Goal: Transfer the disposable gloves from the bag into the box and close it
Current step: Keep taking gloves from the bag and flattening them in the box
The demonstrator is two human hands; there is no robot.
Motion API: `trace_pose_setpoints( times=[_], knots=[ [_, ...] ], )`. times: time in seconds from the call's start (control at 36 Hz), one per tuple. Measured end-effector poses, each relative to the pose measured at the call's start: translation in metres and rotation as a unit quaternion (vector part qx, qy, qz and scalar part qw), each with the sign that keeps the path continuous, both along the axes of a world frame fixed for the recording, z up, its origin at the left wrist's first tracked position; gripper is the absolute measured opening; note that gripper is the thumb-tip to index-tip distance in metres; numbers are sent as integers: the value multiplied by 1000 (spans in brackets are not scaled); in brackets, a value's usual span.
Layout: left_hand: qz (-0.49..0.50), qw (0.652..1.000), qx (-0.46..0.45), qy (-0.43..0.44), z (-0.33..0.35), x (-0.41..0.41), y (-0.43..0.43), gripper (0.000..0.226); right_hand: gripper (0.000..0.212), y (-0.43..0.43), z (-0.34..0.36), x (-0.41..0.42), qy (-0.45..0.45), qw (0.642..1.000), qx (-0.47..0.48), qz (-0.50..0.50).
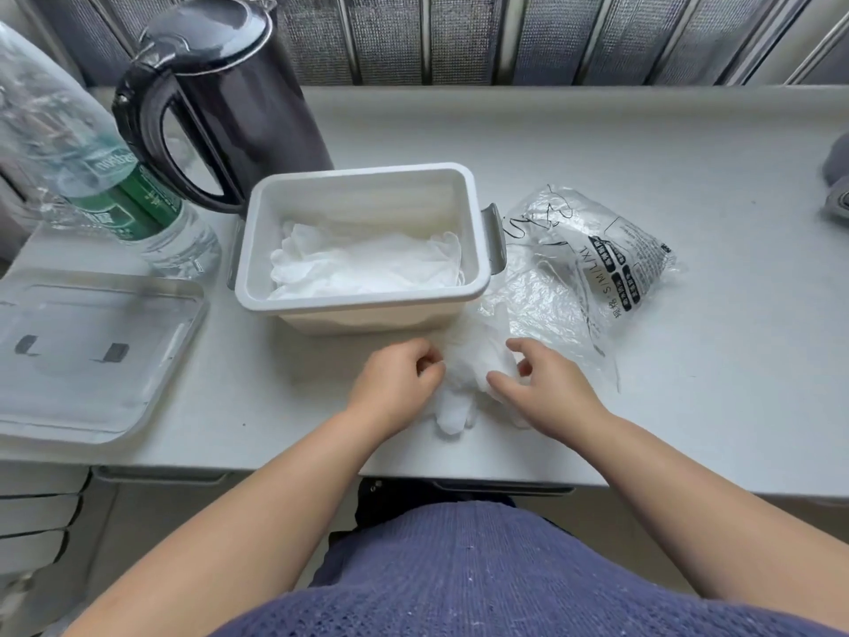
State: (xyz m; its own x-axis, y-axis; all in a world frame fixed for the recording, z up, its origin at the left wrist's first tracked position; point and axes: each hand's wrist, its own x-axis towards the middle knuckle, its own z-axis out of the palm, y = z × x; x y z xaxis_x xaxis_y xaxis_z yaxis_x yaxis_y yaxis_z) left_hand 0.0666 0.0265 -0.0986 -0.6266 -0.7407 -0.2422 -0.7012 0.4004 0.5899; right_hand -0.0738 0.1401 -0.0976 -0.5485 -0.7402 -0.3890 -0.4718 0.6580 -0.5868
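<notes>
Gloves (464,377), one box (358,304), one bag (597,259), left hand (397,381) and right hand (549,390) fingers (517,348) pinching them

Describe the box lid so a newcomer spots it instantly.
Start at the white open box mid-table. Left of it, near the table's front edge, lies the lid. It's flat, clear and tray-like, unlike the tall kettle and bottle behind it.

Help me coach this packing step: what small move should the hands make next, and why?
Probably gather the loose gloves and lift them into the box. They lie on the table in front of the box with the left hand and right hand at either side; the box is open with other gloves already inside, and its lid lies off to the left.
</notes>
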Motion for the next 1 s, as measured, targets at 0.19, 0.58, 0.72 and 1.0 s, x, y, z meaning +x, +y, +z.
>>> trace_pose_setpoints(
  times=[0.19,0.58,0.72,1.0],
  knots=[
    [22,968,193,161,41,-7,1,11,57,-7,17,1,28,997,-66,35],
    [131,696,509,490,93,-1,-42,14,19,-32,70,2,-107,947,-294,-70],
    [76,616,609,494,83,18,-65,25,8,-56,95,-5,-356,876,-316,-75],
    [187,717,568,358,86,26,-92,45,20,-107,110,-6,-501,856,-102,77]
  ],
)
